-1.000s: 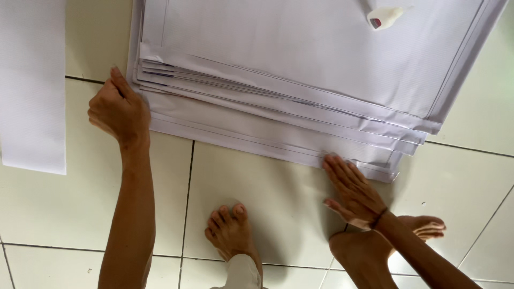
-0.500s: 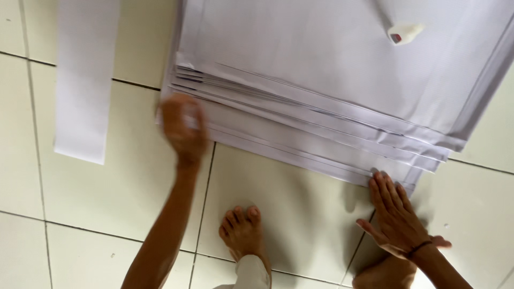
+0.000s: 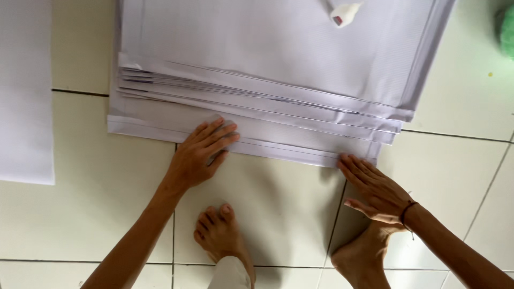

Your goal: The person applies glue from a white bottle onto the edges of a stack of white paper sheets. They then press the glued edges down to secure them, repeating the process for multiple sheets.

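Stack of large white sheets point(image 3: 267, 80) on tiled floor point(image 3: 80, 225); thin, limp, slippery, edges staggered; left hand point(image 3: 201, 155) flat on near edge, right hand point(image 3: 375, 187) flat at corner; nothing gripped; best lifted from beneath, both ends.

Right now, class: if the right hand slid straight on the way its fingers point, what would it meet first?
The right hand points up-left; its fingertips already sit at the near corner of the stack of white sheets, so it probably meets that edge first.
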